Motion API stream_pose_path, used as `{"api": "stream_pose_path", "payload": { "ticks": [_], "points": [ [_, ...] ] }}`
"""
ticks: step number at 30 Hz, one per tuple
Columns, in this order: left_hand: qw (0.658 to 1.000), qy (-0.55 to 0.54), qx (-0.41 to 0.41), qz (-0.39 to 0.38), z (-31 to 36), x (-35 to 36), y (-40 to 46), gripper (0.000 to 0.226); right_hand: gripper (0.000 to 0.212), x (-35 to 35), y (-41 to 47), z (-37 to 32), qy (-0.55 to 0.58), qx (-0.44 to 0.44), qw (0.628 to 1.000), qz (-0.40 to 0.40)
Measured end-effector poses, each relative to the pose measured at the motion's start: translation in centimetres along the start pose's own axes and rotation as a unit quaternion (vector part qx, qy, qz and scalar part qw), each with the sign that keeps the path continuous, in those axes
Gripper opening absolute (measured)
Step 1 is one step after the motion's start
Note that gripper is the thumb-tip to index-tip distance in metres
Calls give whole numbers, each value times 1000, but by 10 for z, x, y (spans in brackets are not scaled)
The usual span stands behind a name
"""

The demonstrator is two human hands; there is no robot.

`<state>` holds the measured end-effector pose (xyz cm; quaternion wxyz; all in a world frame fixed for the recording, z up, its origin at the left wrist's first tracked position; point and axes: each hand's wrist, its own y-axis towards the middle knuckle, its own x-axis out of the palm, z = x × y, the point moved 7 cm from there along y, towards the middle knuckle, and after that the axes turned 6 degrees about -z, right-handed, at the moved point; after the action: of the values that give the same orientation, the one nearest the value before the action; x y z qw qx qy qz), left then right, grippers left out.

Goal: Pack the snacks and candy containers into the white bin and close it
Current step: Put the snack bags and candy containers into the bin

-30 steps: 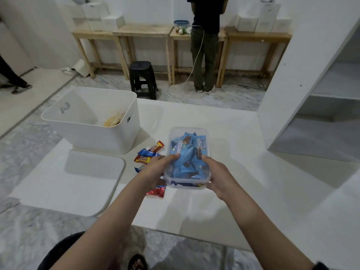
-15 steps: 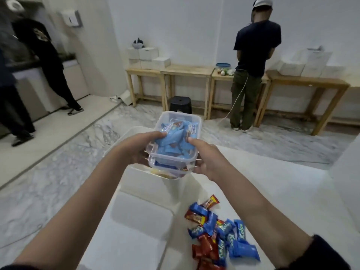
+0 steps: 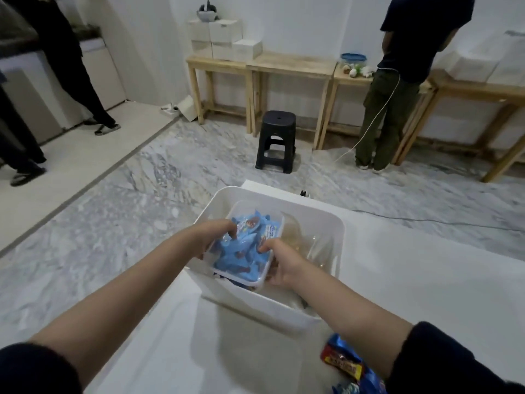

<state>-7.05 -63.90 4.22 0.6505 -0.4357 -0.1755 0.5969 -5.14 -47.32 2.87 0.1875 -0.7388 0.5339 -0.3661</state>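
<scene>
clear candy container (image 3: 246,245) of blue-wrapped sweets, inside the white bin (image 3: 339,251) at its 9 o'clock side; left hand (image 3: 211,238) and right hand (image 3: 284,265) each grip a rim. risk: uneven release tips it, spilling sweets.

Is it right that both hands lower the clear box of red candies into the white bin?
Not quite. The head view shows the left hand and the right hand lowering the clear box into the white bin, but the candies inside it are in blue wrappers, not red.
</scene>
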Motion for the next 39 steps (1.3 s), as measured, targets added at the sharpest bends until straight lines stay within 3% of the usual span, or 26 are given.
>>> {"api": "stream_pose_path", "payload": {
  "ticks": [4,8,14,18,21,26,31,36,39],
  "points": [
    [997,51,5,50,7,0,8,29,28,9,25,15,31,33,999,-16],
    [994,72,20,77,13,2,17,11,22,11,38,18,41,50,998,-25],
    [985,149,5,85,6,5,35,32,20,13,61,33,-82,117,990,-10],
    [960,240,15,143,9,4,42,38,15,16,75,45,-116,118,986,11],
    [960,237,17,147,7,4,54,38,14,14,81,47,-129,108,986,21],
    [932,302,63,191,9,8,56,60,15,3,80,44,-154,103,981,52],
    [885,409,143,170,9,23,60,57,18,4,75,43,-122,94,987,53],
    [880,439,131,124,1,24,63,63,19,0,57,31,-72,98,991,49],
    [882,427,147,132,5,23,54,60,17,-5,30,10,-41,37,997,48]
  ]
}}
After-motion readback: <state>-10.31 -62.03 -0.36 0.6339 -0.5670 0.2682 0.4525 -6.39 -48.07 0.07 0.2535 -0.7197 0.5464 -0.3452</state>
